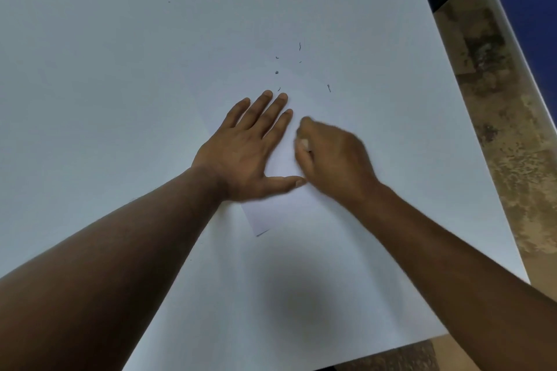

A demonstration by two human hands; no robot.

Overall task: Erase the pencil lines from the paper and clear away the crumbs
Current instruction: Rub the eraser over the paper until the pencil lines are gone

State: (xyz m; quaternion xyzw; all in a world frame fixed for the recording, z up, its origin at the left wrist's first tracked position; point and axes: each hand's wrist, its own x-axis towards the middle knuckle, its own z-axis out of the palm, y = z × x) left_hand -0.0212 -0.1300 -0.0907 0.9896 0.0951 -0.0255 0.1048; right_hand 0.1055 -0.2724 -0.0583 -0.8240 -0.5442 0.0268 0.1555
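Fingers [265,108] of left hand [241,153] spread flat, paper [283,159] pinned; eraser [305,144] pinched by right hand [331,156]. Paper probably gets creased if scrubbed too hard; crumbs [277,72] smeared.

crumbs [276,72] just past left hand [244,147] | table [120,54] far/left open, prob.

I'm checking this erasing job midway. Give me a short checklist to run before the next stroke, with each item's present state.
1. Paper pinned flat by left hand: ok.
2. Right hand grips eraser: ok, though only a pale tip shows.
3. Left fingers clear of the rubbing spot: ok.
4. Pencil lines gone: cannot tell; the right hand is blurred and covers that area.
5. Crumbs cleared: not ok; they lie scattered beyond the fingertips.
6. Stray dark sliver at the paper's near corner removed: not ok.
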